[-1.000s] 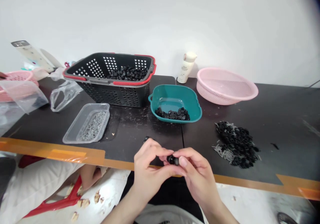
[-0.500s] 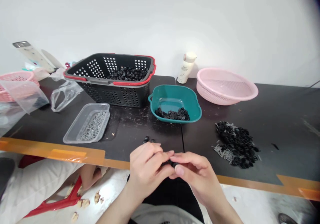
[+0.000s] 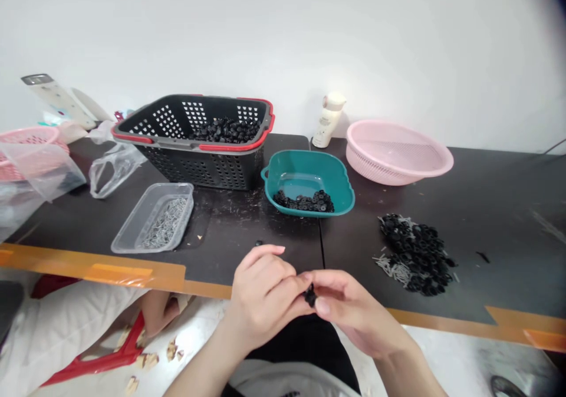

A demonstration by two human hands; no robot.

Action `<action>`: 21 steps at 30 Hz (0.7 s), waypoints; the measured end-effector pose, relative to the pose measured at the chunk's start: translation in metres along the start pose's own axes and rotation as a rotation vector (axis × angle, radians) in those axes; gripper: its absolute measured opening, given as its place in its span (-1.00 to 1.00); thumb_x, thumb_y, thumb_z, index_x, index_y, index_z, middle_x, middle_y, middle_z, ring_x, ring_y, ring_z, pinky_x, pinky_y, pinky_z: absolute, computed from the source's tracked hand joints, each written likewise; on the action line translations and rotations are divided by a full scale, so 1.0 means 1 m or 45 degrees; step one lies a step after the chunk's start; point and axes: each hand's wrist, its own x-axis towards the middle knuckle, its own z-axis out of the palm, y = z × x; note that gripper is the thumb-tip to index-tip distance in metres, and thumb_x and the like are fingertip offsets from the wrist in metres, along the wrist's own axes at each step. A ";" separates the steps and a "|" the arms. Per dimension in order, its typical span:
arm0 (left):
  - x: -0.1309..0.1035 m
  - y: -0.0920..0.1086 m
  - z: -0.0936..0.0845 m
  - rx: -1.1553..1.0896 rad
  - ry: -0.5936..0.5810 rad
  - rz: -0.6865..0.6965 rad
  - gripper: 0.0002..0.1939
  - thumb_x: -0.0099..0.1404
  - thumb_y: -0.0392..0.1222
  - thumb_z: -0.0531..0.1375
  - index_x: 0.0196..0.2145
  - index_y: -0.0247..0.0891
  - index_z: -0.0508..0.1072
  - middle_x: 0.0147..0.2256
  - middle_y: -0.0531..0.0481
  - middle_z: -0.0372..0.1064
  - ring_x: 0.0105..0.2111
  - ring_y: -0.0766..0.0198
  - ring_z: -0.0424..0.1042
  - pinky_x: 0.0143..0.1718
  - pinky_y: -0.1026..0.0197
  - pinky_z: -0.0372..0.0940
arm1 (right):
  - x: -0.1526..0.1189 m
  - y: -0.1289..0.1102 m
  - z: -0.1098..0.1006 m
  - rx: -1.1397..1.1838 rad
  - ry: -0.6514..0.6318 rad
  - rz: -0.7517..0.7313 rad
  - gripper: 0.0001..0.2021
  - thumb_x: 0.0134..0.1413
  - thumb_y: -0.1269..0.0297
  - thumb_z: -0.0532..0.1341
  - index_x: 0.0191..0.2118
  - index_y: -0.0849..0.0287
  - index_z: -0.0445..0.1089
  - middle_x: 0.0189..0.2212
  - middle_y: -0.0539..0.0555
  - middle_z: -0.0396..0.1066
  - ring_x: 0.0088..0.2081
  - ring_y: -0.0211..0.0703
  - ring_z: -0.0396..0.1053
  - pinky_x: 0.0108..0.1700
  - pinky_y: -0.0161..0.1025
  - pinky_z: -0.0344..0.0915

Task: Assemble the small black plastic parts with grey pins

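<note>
In front of my body, over the table edge, my two hands meet at a small black round part (image 3: 310, 295). My right hand (image 3: 358, 314) pinches it between thumb and fingertips. My left hand (image 3: 265, 297) is closed against the same part, its fingertips touching it and partly hiding it. Just beyond the left knuckles a loose black piece (image 3: 259, 243) lies on the table. To the right is a heap of black ring-like parts (image 3: 420, 261) mixed with grey pins (image 3: 395, 270). A teal basin (image 3: 309, 164) holding similar black parts stands beyond my hands.
At the back left stands a black basket (image 3: 207, 170) with red handles, filled with black pieces. A clear tub (image 3: 126, 240) holds metal pins. A white bottle (image 3: 328, 122) and pink sieve (image 3: 398, 149) stand by the wall. Another person's arm (image 3: 157, 314) shows below the table, left.
The black part has turned between my fingers and shows more. My left hand has shifted slightly, covering some loose black pieces on the table. The view has moved a little.
</note>
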 end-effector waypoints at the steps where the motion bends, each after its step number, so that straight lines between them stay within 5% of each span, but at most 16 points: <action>1: 0.001 0.000 0.000 0.002 0.007 -0.008 -0.83 0.34 -0.10 0.24 -0.37 -0.23 0.50 -0.55 0.12 0.37 -0.56 0.37 0.39 -0.14 0.12 0.44 | 0.000 0.001 0.000 -0.007 -0.021 -0.001 -0.72 -0.07 0.12 0.45 -0.19 0.06 0.62 -0.32 0.06 0.62 -0.23 -0.14 0.52 -0.06 -0.19 0.39; 10: -0.004 -0.010 0.003 -0.228 -0.024 -0.172 -0.74 0.13 0.00 0.40 -0.29 -0.18 0.55 -0.50 0.13 0.38 -0.47 0.32 0.44 -0.04 0.03 0.39 | 0.001 0.006 0.006 0.049 -0.004 -0.055 -0.71 0.03 0.02 0.38 -0.19 0.08 0.63 -0.27 0.12 0.62 -0.16 -0.07 0.51 0.08 -0.09 0.31; 14: -0.006 -0.010 0.003 -0.291 0.003 -0.210 -0.86 0.23 -0.13 0.34 -0.25 -0.17 0.56 -0.47 0.11 0.42 -0.44 0.32 0.46 -0.01 0.02 0.39 | 0.000 0.006 0.010 0.097 -0.001 -0.081 -0.72 0.06 0.02 0.36 -0.18 0.05 0.63 -0.24 0.14 0.62 -0.14 -0.02 0.52 0.12 0.01 0.29; 21: 0.002 -0.003 -0.010 -0.264 -0.244 -0.209 -0.87 0.24 -0.24 0.33 -0.22 -0.21 0.57 -0.39 0.06 0.48 -0.38 0.32 0.49 0.12 -0.02 0.27 | -0.004 0.010 0.004 -0.064 -0.042 -0.142 -0.74 0.17 0.07 0.30 -0.05 -0.06 0.57 -0.15 0.06 0.59 -0.10 -0.09 0.49 0.09 -0.09 0.29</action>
